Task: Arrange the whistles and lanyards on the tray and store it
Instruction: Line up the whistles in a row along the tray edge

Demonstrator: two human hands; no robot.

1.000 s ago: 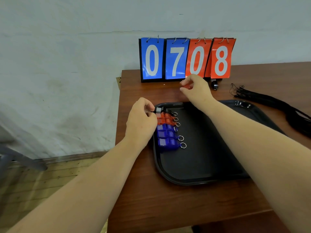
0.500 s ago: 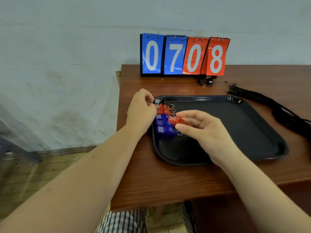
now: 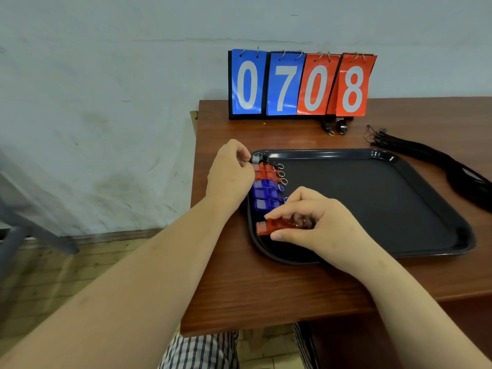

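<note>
**Red whistle going down at the near end of the row**

Lowest in frame, striped fabric (image 3: 202,350) is peeking out under the near edge of the wooden table (image 3: 266,294). Just above centre, the right hand (image 3: 319,225) is pinching a red whistle (image 3: 277,227) between thumb and fingers, holding it low over the near-left corner of the black tray (image 3: 399,198). Its fingers are covering the whistle's ring end and the closest part of the row.

Right behind it, the row of whistles (image 3: 267,182) is lining up along the tray's left wall: blue ones nearer, red ones beyond, a black one at the far end. The left hand (image 3: 230,177) is sitting against the tray's left rim, fingertips curled in on that black whistle, hiding the row's left ends.

Further up and right, a bundle of black lanyards (image 3: 436,158) is lying on the table beyond the tray's right corner. Near the top, two dark whistles (image 3: 336,127) are resting at the foot of the flip scoreboard (image 3: 300,83), which is showing 0708 against the pale wall (image 3: 106,102).
</note>
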